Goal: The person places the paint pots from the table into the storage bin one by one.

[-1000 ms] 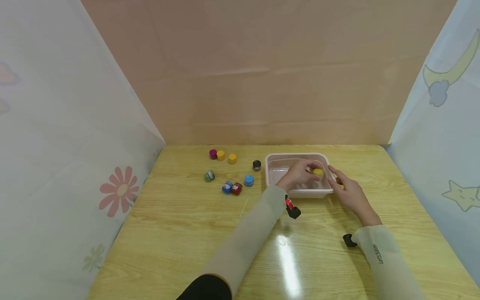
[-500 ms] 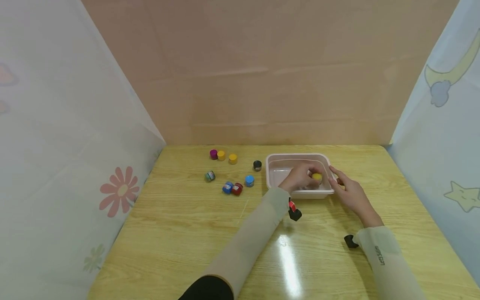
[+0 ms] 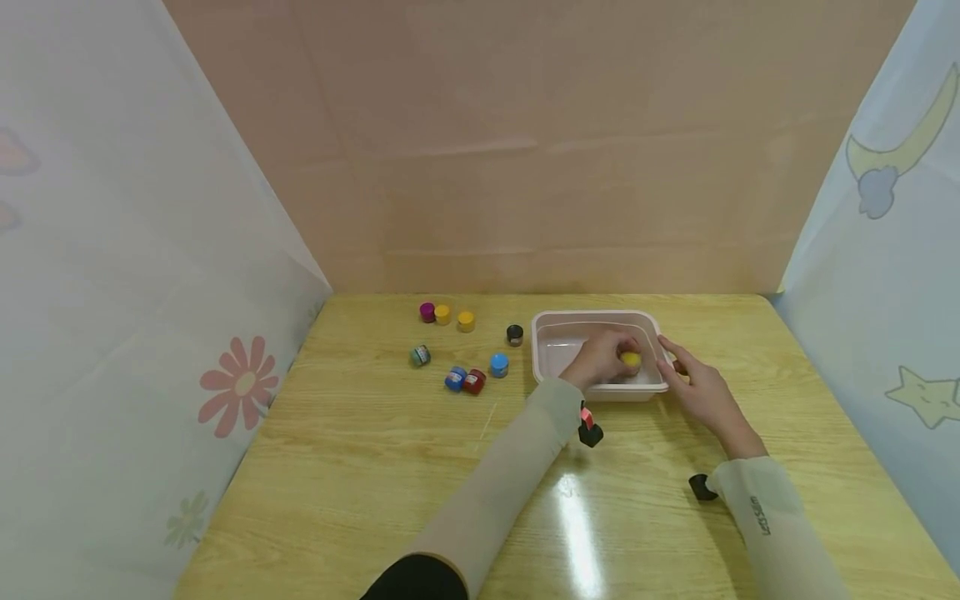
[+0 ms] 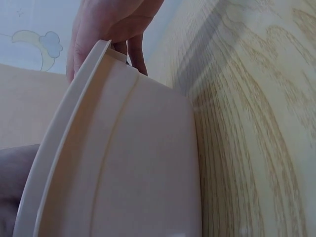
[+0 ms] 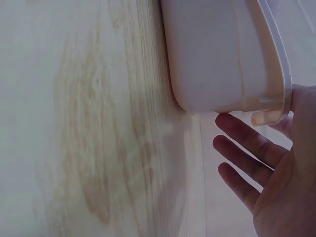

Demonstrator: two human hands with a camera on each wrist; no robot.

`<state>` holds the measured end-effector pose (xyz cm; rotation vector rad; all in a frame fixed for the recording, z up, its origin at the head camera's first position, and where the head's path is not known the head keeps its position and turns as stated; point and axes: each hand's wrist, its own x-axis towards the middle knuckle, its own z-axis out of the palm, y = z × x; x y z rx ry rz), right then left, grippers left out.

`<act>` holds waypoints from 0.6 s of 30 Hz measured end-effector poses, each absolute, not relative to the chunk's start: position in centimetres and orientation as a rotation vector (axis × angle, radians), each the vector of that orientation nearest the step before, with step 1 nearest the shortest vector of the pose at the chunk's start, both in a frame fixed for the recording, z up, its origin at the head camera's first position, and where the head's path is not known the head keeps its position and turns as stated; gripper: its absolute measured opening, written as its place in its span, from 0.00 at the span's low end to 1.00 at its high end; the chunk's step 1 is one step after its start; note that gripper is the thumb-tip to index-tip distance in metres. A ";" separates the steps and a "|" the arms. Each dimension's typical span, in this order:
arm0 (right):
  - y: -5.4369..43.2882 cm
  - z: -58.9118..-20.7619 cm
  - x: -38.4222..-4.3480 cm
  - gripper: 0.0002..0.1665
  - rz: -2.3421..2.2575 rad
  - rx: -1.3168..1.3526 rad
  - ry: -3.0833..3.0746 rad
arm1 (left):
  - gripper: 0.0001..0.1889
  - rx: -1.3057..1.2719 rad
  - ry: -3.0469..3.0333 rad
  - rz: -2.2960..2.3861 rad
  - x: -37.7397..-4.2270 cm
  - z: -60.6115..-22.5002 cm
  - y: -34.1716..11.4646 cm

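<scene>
My left hand (image 3: 600,358) reaches into a pale pink plastic tub (image 3: 592,316) in the head view, pinching a small yellow-lidded jar (image 3: 631,359) near the tub's right end. The jar's lower part is hidden behind the front wall and fingers. At the tub's right end, my right hand (image 3: 705,396) holds the rim between thumb and fingers. In the right wrist view its fingers (image 5: 252,140) spread under the rim beside the tub's outer wall (image 5: 212,54). The left wrist view is filled by that wall (image 4: 148,148), with the left hand's grip out of sight.
Left of the tub stand a black jar (image 3: 514,335) and a light blue one (image 3: 499,365). Blue (image 3: 455,379) and dark red (image 3: 474,382) jars lie touching. Farther left are a green jar (image 3: 420,356), a purple one (image 3: 427,312) and two yellow-orange ones (image 3: 466,322).
My left hand has lowered the yellow-lidded jar deeper into the tub and slightly toward me. The right hand keeps its place on the rim.
</scene>
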<state>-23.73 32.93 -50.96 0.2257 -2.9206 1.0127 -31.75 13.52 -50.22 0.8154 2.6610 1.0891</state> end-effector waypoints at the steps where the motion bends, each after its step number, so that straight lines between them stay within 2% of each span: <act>1: 32.9 -51.0 -23.7 0.36 1.013 0.225 -2.919 | 0.17 0.806 2.660 1.095 -31.7 -50.2 13.6; 18: 32.9 -50.9 -23.7 0.36 1.027 0.234 -2.901 | 0.17 0.697 2.611 1.203 -31.3 -49.6 13.3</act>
